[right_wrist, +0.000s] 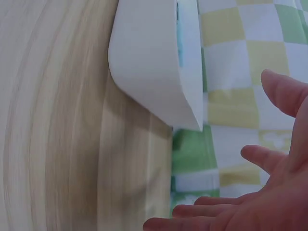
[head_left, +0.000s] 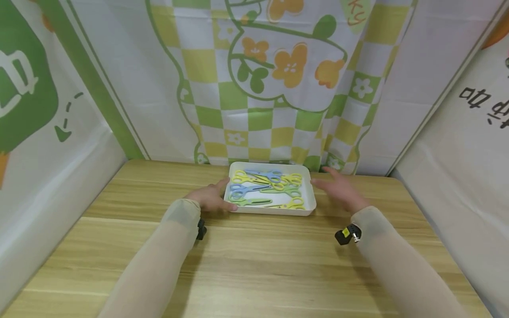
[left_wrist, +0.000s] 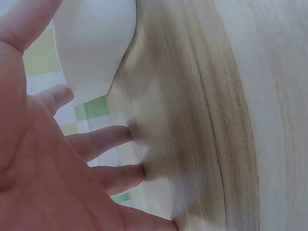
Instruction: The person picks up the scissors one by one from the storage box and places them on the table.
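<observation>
- The fingers [left_wrist: 115, 179] of the left hand [head_left: 208, 198] are spread wide, and nothing is gripped by them; in the left wrist view the three lower fingertips are set at the wooden tabletop [head_left: 254, 256].
- In the head view the left thumb is seen over the near left corner of the white tray [head_left: 274, 211]; whether the tray is pressed cannot be told.
- The right hand [head_left: 341, 191] is held with fingers spread wide and nothing gripped; in the right wrist view it is seen at the lower right, apart from the tray's corner in the picture.
- The tray, shallow and round-cornered, is placed on the tabletop at the centre of the head frame, between both hands.
- Small scissors are strewn flat inside it, some overlapped: blue-handled scissors [head_left: 258, 188] at its left and others at its far middle, green scissors [head_left: 254, 202] at its near left, more green toward its right, yellow scissors [head_left: 293, 204] at its near right, other yellow pairs along its far part.
- Black devices are worn at the wrists, and the arms are covered by pale sleeves [head_left: 155, 260].
- The upper middle of the frame is filled by a green-and-yellow checked curtain [head_left: 260, 119] printed with orange flowers.
</observation>
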A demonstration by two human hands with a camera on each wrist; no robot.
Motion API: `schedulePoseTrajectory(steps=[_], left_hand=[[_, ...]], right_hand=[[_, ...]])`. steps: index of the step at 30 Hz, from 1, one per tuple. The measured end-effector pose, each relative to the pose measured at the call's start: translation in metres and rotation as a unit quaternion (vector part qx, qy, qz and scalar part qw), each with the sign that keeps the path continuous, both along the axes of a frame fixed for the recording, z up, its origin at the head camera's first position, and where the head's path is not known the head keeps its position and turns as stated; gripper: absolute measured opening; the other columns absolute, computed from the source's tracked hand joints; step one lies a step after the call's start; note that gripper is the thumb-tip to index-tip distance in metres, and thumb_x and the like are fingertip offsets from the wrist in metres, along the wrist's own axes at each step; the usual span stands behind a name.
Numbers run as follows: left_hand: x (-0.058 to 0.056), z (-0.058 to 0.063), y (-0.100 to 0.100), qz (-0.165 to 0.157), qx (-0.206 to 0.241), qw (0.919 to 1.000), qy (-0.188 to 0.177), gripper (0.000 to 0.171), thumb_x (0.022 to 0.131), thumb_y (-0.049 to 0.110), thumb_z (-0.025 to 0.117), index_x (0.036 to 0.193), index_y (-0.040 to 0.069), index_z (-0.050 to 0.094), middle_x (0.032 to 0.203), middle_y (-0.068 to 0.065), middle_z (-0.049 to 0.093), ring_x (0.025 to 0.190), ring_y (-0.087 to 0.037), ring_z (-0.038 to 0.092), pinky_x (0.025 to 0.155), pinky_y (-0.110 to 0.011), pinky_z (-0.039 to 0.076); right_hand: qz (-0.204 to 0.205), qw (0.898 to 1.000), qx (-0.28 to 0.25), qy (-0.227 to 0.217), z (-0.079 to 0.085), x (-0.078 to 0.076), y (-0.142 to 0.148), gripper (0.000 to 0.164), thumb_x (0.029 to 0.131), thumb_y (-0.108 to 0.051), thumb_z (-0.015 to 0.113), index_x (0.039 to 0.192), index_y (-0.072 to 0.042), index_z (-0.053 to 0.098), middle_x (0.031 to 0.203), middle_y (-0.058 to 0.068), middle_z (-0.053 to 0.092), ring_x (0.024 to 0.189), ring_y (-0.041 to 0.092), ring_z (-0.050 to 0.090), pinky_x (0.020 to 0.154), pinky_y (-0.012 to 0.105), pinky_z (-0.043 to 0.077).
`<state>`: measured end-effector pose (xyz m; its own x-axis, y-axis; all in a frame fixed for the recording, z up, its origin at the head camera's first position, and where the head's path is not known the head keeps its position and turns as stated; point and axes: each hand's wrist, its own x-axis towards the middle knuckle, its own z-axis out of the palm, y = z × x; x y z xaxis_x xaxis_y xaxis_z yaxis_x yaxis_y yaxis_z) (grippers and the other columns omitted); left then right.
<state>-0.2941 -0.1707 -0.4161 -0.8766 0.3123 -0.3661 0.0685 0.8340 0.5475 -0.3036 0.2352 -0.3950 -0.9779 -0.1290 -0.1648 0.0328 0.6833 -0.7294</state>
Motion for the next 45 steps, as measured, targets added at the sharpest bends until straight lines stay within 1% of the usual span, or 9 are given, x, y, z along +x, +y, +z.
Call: schedulePoseTrajectory(steps=[4,7,12,14,19,27,31,35,45], left_hand=[[0.001,0.001,0.001,-0.003,-0.004,1.0,0.005,0.113,0.083,0.056,0.075,0.162,0.019,0.003,0.16,-0.025,0.019,0.146,-0.044,0.015,0.112,-0.062,0.018],[0.001,0.001,0.002,-0.002,-0.005,1.0,0.005,0.113,0.083,0.056,0.075,0.162,0.02,0.003,0.16,-0.025,0.02,0.146,-0.044,0.016,0.112,-0.062,0.018],[0.001,0.002,0.002,0.0,-0.007,1.0,0.002,0.114,0.082,0.058,0.075,0.162,0.019,0.003,0.161,-0.024,0.018,0.146,-0.043,0.014,0.112,-0.061,0.017],[0.002,0.002,0.002,-0.003,-0.003,1.0,0.0,0.115,0.082,0.057,0.075,0.162,0.018,0.002,0.161,-0.023,0.017,0.147,-0.042,0.013,0.113,-0.06,0.016],[-0.001,0.001,0.001,-0.013,0.006,0.9999,-0.003,0.117,0.083,0.058,0.075,0.162,0.015,-0.001,0.161,-0.024,0.016,0.147,-0.044,0.01,0.113,-0.061,0.015],[-0.01,-0.01,-0.004,-0.007,-0.005,0.9999,-0.007,0.116,0.082,0.056,0.076,0.162,0.02,-0.001,0.162,-0.018,0.017,0.147,-0.041,0.013,0.113,-0.059,0.017],[-0.01,-0.01,-0.004,-0.006,-0.004,0.9999,-0.008,0.117,0.082,0.058,0.076,0.162,0.02,-0.001,0.163,-0.017,0.016,0.147,-0.04,0.013,0.113,-0.059,0.017],[-0.009,-0.009,-0.003,-0.001,-0.007,0.9999,-0.012,0.12,0.079,0.062,0.076,0.162,0.021,-0.001,0.163,-0.015,0.015,0.148,-0.038,0.012,0.114,-0.057,0.017],[-0.014,-0.016,-0.004,-0.003,-0.006,1.0,-0.006,0.122,0.076,0.066,0.076,0.162,0.025,-0.002,0.164,-0.013,0.015,0.148,-0.037,0.011,0.114,-0.059,0.016]], right_hand=[[-0.01,1.0,-0.017,-0.024,-0.005,-0.004,-0.012,0.09,0.092,-0.058,0.063,0.159,-0.014,0.023,0.16,0.022,0.023,0.141,0.045,0.026,0.109,0.062,0.025],[-0.014,0.999,-0.027,-0.032,-0.007,-0.007,-0.02,0.078,0.094,-0.047,0.065,0.154,-0.007,0.034,0.156,0.022,0.031,0.139,0.043,0.03,0.109,0.059,0.028],[-0.02,0.998,-0.045,-0.034,-0.01,-0.009,-0.032,0.049,0.093,-0.026,0.067,0.131,0.004,0.057,0.139,0.022,0.05,0.127,0.038,0.044,0.105,0.052,0.034],[-0.023,0.998,-0.037,-0.042,-0.01,-0.009,-0.036,0.041,0.092,-0.024,0.067,0.123,0.003,0.061,0.131,0.02,0.055,0.118,0.036,0.048,0.099,0.051,0.039],[-0.022,0.997,0.037,-0.059,-0.011,-0.011,-0.044,0.037,0.091,-0.028,0.067,0.117,-0.001,0.065,0.122,0.016,0.059,0.106,0.031,0.052,0.089,0.048,0.045],[0.025,0.986,0.164,-0.027,-0.015,-0.016,-0.06,0.036,0.085,-0.025,0.071,0.105,0.004,0.072,0.11,0.017,0.068,0.1,0.031,0.06,0.091,0.045,0.046],[0.049,0.974,0.22,-0.011,-0.017,-0.017,-0.061,0.024,0.083,-0.024,0.069,0.079,-0.001,0.072,0.088,0.012,0.068,0.084,0.027,0.059,0.084,0.042,0.049],[0.058,0.964,0.259,0.005,-0.018,-0.016,-0.064,0.024,0.079,-0.017,0.066,0.057,-0.009,0.058,0.069,0.008,0.059,0.069,0.025,0.053,0.071,0.039,0.048],[0.059,0.95,0.306,0.008,-0.015,-0.011,-0.074,0.021,0.08,-0.008,0.058,0.059,-0.009,0.055,0.074,0.01,0.06,0.071,0.025,0.054,0.072,0.041,0.051]])
